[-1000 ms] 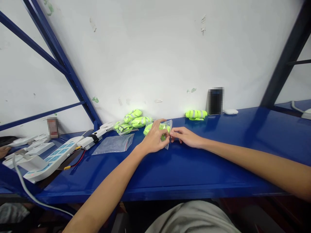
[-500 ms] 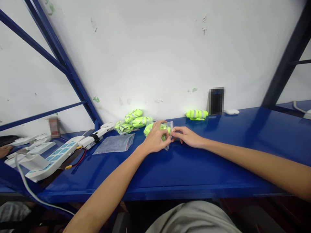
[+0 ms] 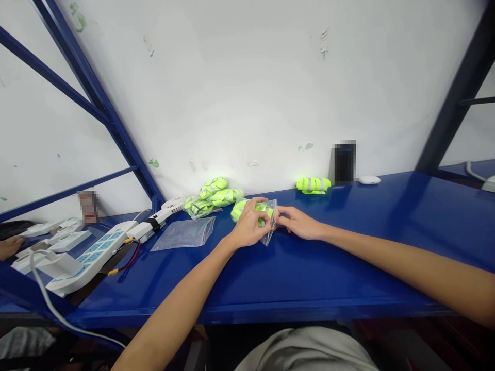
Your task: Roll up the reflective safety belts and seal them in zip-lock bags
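A clear zip bag [image 3: 269, 238] with a rolled neon-yellow reflective vest [image 3: 240, 207] inside lies on the blue table in front of me. My left hand [image 3: 250, 225] rests over the bag, thumb and fingers pinched at its open-end edge. At that same edge, my right hand [image 3: 296, 222] grips the plastic between thumb and fingers. Part of the vest is hidden under my left hand. A flat clear zip bag [image 3: 183, 233] lies to the left. Behind it sit several bagged vests [image 3: 212, 197] in a pile. One rolled vest [image 3: 313, 185] without a visible bag lies against the wall.
A white power strip [image 3: 96, 252], a white handheld fan [image 3: 172, 204] and a red-black cable [image 3: 131, 257] occupy the left side. A blurred dark device [image 3: 344, 163] and a white oval case [image 3: 369, 180] stand at the back right. Another person's hand [image 3: 10, 247] shows far left.
Both hands stay on the bag's edge; the fingers have shifted slightly along it. The whole view has moved a little, with the table appearing lower.
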`<state>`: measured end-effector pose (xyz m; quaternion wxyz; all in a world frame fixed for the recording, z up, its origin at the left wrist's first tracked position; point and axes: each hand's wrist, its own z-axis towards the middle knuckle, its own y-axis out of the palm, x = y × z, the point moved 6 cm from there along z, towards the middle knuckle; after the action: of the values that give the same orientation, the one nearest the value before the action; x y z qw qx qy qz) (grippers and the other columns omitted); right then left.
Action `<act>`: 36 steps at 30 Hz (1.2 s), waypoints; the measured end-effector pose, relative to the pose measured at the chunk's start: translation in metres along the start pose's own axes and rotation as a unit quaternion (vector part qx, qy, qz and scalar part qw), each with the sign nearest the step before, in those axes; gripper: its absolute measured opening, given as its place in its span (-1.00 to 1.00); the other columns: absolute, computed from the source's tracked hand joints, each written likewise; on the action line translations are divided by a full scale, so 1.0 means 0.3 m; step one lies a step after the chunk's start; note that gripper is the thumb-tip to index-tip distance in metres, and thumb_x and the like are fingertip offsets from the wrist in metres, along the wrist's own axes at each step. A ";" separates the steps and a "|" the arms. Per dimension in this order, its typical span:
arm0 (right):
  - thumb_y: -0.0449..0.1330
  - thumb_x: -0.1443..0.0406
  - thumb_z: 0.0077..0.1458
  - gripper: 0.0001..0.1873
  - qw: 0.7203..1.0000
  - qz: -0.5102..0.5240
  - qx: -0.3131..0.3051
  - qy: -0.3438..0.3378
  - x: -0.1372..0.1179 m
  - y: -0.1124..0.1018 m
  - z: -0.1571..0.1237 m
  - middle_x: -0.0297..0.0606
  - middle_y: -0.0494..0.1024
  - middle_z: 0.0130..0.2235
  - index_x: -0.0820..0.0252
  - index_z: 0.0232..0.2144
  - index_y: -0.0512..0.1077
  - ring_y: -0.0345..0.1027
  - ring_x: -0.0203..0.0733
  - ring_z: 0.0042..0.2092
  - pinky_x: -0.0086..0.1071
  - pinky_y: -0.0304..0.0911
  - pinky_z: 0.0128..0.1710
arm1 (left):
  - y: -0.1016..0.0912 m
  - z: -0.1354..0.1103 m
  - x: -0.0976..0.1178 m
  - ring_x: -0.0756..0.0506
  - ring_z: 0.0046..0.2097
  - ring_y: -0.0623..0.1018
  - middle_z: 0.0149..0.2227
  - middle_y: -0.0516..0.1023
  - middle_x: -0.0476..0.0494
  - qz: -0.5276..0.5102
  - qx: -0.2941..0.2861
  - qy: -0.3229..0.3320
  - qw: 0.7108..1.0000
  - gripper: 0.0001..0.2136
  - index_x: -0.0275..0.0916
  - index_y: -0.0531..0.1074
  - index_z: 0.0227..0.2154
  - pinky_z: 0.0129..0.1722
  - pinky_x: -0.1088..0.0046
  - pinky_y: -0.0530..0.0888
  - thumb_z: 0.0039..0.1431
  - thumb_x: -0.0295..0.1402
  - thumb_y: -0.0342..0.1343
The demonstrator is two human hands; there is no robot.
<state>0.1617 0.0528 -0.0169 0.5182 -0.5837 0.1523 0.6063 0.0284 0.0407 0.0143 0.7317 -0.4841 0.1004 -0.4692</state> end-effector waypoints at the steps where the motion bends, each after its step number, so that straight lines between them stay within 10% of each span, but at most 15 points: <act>1: 0.04 0.19 0.22 -0.79 1.000 0.003 0.001 0.002 0.005 -0.002 0.002 -0.29 0.52 -0.28 0.19 -0.37 0.35 0.41 -0.25 -0.32 -0.43 0.25 -0.41 | 0.001 0.003 -0.007 -0.23 0.25 0.29 0.16 0.30 -0.24 -0.023 0.004 -0.008 1.000 -0.86 -0.22 0.54 -0.46 0.26 0.10 0.22 0.16 -0.36 0.14; 11: 0.19 0.27 0.06 -0.75 0.966 0.187 0.139 0.110 0.060 -0.040 -0.010 -0.21 0.56 -0.11 0.13 -0.42 0.12 0.58 -0.16 -0.27 -0.29 0.48 -0.26 | -0.106 -0.001 -0.090 -0.14 0.00 0.49 -0.09 0.52 -0.22 -0.162 0.190 -0.038 0.968 -0.76 -0.22 0.29 -0.49 0.07 0.24 0.40 0.30 -0.30 -0.08; 15: 0.16 0.42 -0.08 -0.77 0.966 0.154 0.194 0.075 0.059 -0.059 -0.011 -0.39 0.51 -0.31 0.12 -0.37 0.19 0.55 -0.22 -0.39 -0.34 0.47 -0.34 | -0.101 -0.010 -0.082 -0.15 0.07 0.44 -0.04 0.49 -0.20 0.000 0.166 0.010 0.986 -0.80 -0.21 0.38 -0.21 0.14 0.24 0.33 0.35 -0.25 -0.10; 22: 0.22 0.34 0.02 -0.90 0.974 0.085 0.184 0.102 0.075 -0.069 0.004 -0.28 0.53 -0.45 0.26 -0.35 0.46 0.44 -0.25 -0.41 -0.38 0.40 -0.35 | -0.042 -0.023 -0.207 -0.24 0.22 0.32 0.17 0.36 -0.29 0.095 0.033 -0.096 0.990 -0.56 -0.24 0.21 0.21 0.23 0.12 0.26 0.41 -0.14 -0.24; 31: 0.37 0.14 -0.02 -0.27 0.989 -0.021 0.097 0.110 0.064 -0.070 0.000 -0.24 0.56 -0.28 0.27 0.16 0.31 0.42 -0.21 -0.37 -0.37 0.33 -0.36 | -0.034 -0.029 -0.178 -0.22 0.06 0.32 -0.05 0.32 -0.26 0.101 0.059 -0.059 0.991 -0.56 -0.24 0.30 0.13 0.15 0.11 0.30 0.38 -0.08 -0.19; 36: 0.44 0.18 -0.16 -0.51 0.988 -0.032 0.122 0.086 0.059 -0.069 0.006 -0.21 0.58 -0.21 0.25 -0.17 0.46 0.45 -0.12 -0.23 -0.33 0.37 -0.25 | -0.042 -0.036 -0.140 -0.18 -0.05 0.36 -0.13 0.34 -0.21 0.101 0.075 -0.033 0.991 -0.61 -0.22 0.36 0.06 0.08 0.18 0.33 0.38 -0.11 -0.16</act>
<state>0.1813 0.0707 -0.0230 0.5893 -0.5706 0.2503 0.5143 -0.0081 0.0659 0.0061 0.8126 -0.4301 0.0892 -0.3830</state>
